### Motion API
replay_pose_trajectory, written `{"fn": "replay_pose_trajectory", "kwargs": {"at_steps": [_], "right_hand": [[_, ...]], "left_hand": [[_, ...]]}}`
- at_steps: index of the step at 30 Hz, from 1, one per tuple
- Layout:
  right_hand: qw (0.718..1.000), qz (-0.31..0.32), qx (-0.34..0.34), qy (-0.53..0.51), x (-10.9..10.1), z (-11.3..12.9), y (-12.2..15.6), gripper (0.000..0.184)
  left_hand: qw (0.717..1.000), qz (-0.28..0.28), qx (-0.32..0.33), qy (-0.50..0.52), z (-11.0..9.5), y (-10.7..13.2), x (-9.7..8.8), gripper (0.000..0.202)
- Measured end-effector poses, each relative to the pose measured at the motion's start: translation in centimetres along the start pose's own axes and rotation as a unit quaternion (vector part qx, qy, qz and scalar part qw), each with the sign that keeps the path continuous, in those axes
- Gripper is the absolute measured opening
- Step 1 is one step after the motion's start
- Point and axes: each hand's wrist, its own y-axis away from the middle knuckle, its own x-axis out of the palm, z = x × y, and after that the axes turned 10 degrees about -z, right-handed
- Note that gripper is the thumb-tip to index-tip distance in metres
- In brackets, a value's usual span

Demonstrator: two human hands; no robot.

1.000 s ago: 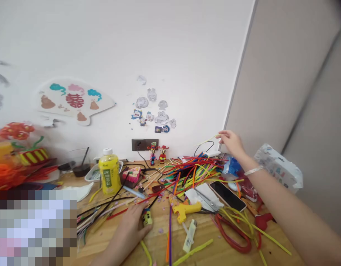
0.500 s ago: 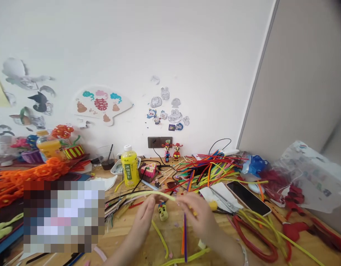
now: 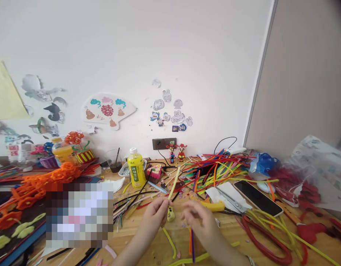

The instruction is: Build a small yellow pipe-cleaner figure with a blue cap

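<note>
Left-hand fingers (image 3: pixel 159 210) pinching an upright fuzzy yellow pipe cleaner (image 3: pixel 174 183) just left of a small yellow figure (image 3: pixel 171 214); right-hand fingers (image 3: pixel 191 210) loosely spread just right of it.

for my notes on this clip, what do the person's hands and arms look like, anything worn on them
The left hand and right hand are bare, with no gloves, and the forearms show no sleeves. A thin silver bracelet sits on the right wrist, partly cut off by the bottom edge of the view. The left wrist shows no bracelet.
</note>
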Motion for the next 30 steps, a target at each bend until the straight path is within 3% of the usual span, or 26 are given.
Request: {"fn": "replay_pose_trajectory", "kwargs": {"at_steps": [3, 6, 11, 17, 20, 23, 25, 27, 30], "right_hand": [[0.984, -0.066, 0.109, -0.121, -0.8, -0.3, -1.4, 0.037], [0.970, -0.082, 0.140, -0.182, -1.6, -0.5, -2.3, 0.035], [0.973, -0.062, 0.121, -0.187, -1.4, -0.1, -1.9, 0.028], [0.998, -0.026, 0.040, -0.037, -0.1, 0.3, -0.5, 0.017], [0.994, -0.023, -0.065, 0.084, -0.6, 0.2, -0.5, 0.011], [0.963, 0.018, -0.172, 0.207, -1.5, 0.5, -0.8, 0.016], [0.947, 0.061, -0.206, 0.240, -1.9, 0.8, -1.0, 0.019], [0.958, 0.100, -0.183, 0.199, -2.0, 1.1, -1.1, 0.023], [0.992, 0.126, -0.020, 0.023, -1.8, 1.0, -1.0, 0.036]], "left_hand": [[0.995, 0.038, 0.035, -0.085, -0.8, 0.4, -0.3, 0.028], [0.983, 0.072, 0.066, -0.154, -1.2, 0.8, -0.4, 0.025], [0.968, 0.091, 0.097, -0.213, -0.9, 1.3, 0.3, 0.024], [0.955, 0.075, 0.191, -0.214, -0.6, 1.9, 1.0, 0.023], [0.925, 0.049, 0.257, -0.276, -0.3, 1.9, 0.6, 0.023], [0.873, 0.005, 0.329, -0.360, 0.1, 1.7, 0.1, 0.023], [0.845, -0.016, 0.364, -0.391, 0.3, 1.6, -0.1, 0.024], [0.824, -0.023, 0.398, -0.403, 0.3, 1.4, -0.3, 0.026], [0.780, -0.010, 0.473, -0.409, -0.2, 1.2, -0.5, 0.030]]}}
